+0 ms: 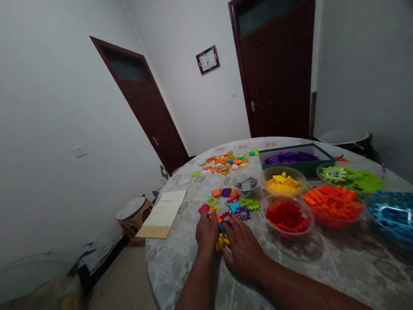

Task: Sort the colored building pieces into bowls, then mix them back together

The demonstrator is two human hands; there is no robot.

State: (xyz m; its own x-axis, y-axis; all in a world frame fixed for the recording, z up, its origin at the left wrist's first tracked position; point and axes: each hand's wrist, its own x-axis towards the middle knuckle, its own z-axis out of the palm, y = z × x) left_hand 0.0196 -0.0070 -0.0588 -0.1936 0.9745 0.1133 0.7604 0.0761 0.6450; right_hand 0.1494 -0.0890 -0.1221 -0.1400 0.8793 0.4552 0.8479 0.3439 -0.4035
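Forearms (299, 287) reach in low over a round table (176, 269), whose cloth-covered left edge curves past the left one, with floor (119, 284) beyond. Patterned cloth shows between that edge and the hands, so there is room on that side. Two dark doors (278, 71) (143, 103) stand behind.

To the right the way is crowded. At the back, a box (308, 170) holds purple pieces (289, 158); before it stand tubs of blue (394, 211), orange (333, 205), green (359, 177), red (286, 215) and yellow (282, 184), the red one nearest the right hand (243, 246). A small tub beside the yellow holds greyish pieces (247, 184). On the left, paper (167, 209) juts over the edge, near a stool (131, 208).

A mixed heap (223, 162) lies farther back; a toothed cluster (234, 206) sits just past the fingers. The right hand and left hand (207, 231) curve inward around small pieces, yellow ones (220, 243) between them; I cannot tell whether either pinches one.
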